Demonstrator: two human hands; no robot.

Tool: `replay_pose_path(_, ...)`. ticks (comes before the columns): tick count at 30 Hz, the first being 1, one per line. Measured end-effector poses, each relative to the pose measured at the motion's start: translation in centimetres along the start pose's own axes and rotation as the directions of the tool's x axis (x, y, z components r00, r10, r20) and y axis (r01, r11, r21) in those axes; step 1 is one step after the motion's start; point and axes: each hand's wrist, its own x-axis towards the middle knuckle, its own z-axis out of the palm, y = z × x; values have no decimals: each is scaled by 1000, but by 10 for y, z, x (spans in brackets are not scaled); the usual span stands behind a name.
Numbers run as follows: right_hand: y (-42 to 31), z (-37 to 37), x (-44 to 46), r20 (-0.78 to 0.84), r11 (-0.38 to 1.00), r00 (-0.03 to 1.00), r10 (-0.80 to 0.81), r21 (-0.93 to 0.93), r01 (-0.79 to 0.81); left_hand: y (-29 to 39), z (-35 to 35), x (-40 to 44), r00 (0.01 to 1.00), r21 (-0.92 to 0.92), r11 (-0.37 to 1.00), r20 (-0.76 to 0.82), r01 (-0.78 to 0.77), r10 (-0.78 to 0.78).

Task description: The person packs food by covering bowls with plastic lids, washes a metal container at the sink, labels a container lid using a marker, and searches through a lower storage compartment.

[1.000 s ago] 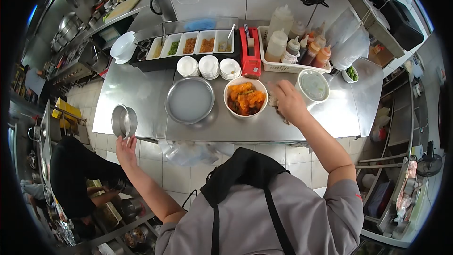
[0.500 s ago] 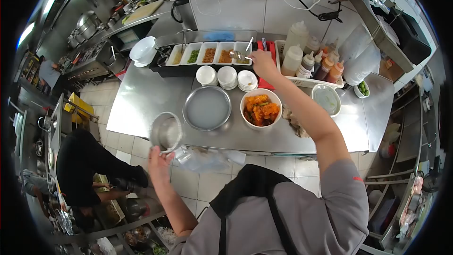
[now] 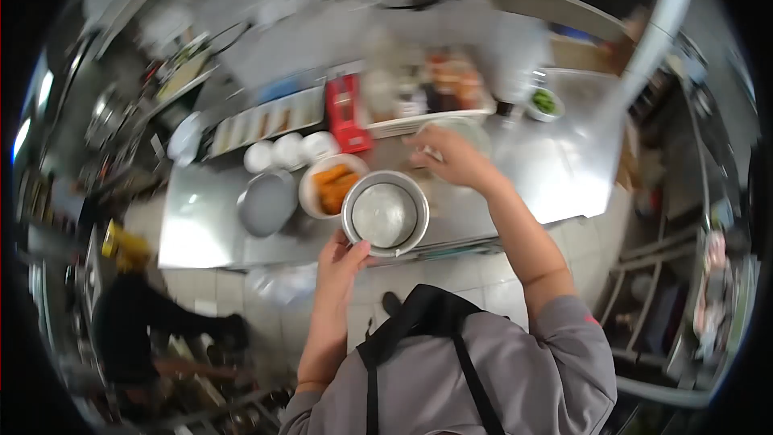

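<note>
My left hand (image 3: 342, 262) grips a round metal pan (image 3: 385, 216) by its near rim, thumb over the edge, holding it tilted above the counter's front. Its inside is pale and bare. Behind it, partly covered by the pan, stands a white round tub of orange, sauce-coated food (image 3: 334, 188). My right hand (image 3: 452, 157) reaches over the counter, its blurred fingers bent and apart, with nothing visible between them. Beneath and behind that hand is a pale oval container (image 3: 475, 133), partly hidden.
A grey round pan (image 3: 267, 204) stands left of the tub. White stacked bowls (image 3: 287, 151) line up before the topping trays (image 3: 270, 121). A red object (image 3: 346, 113) lies beside a bottle basket (image 3: 431, 122). Right are green peppers in a bowl (image 3: 544, 103). Another person (image 3: 125, 326) bends at lower left.
My view has turned right and blurred. The metal pan moved right, to just in front of the food tub. My right hand left the spoon at the topping trays and came down toward the oval container.
</note>
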Motion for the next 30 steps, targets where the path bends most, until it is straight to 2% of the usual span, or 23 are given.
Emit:
replay_pose_path(1, 14, -65, -91, -58, 969, 967, 247, 21, -246, -30, 66, 8, 985, -39, 995, 153, 92, -85)
replay_pose_path(2, 17, -93, -147, -72, 901, 899, 431, 96, -424, -49, 101, 10, 963, -77, 984, 233, 160, -138)
replay_pose_path(4, 28, -138, -242, -226, 849, 819, 528, 148, -507, -88, 167, 19, 907, -103, 965, 377, 241, -187)
replay_pose_path(5, 30, -158, -288, -229, 775, 741, 632, 208, -597, -106, 203, 22, 875, -103, 956, 438, 274, -204)
replay_pose_path(6, 30, -172, -325, -227, 726, 693, 685, 295, -621, -118, 232, 23, 844, -92, 947, 485, 309, -228)
replay_pose_path(8, 25, -202, -384, -197, 627, 597, 778, 298, -720, -146, 295, 32, 792, -84, 918, 539, 388, -285)
replay_pose_path(11, 26, -245, -440, -154, 554, 533, 832, 299, -777, -185, 384, 50, 736, -18, 912, 597, 409, -318)
replay_pose_path(15, 61, -312, -471, -68, 545, 558, 827, 342, -766, -216, 488, 71, 729, -75, 873, 587, 482, -352)
replay_pose_path(19, 135, -373, -480, -172, 619, 597, 783, 308, -723, -256, 577, 106, 768, -52, 929, 580, 367, -272)
replay_pose_path(22, 189, -429, -488, -169, 688, 668, 725, 111, -718, -287, 639, 144, 795, -25, 972, 580, 234, -176)
replay_pose_path(25, 253, -479, -527, -239, 538, 553, 798, -131, -833, -314, 705, 186, 800, -25, 983, 585, 183, -134)
replay_pose_path(27, 282, -508, -565, -293, 168, 324, 900, -452, -876, -328, 748, 211, 784, -11, 980, 602, 197, -151)
replay_pose_path(29, 307, -534, -610, -254, 43, 168, 953, -433, -901, -343, 791, 238, 746, 18, 962, 628, 272, -223)
replay_pose_path(30, 320, -538, -637, -252, 28, 136, 958, -391, -920, -350, 809, 250, 726, 40, 950, 636, 310, -264)
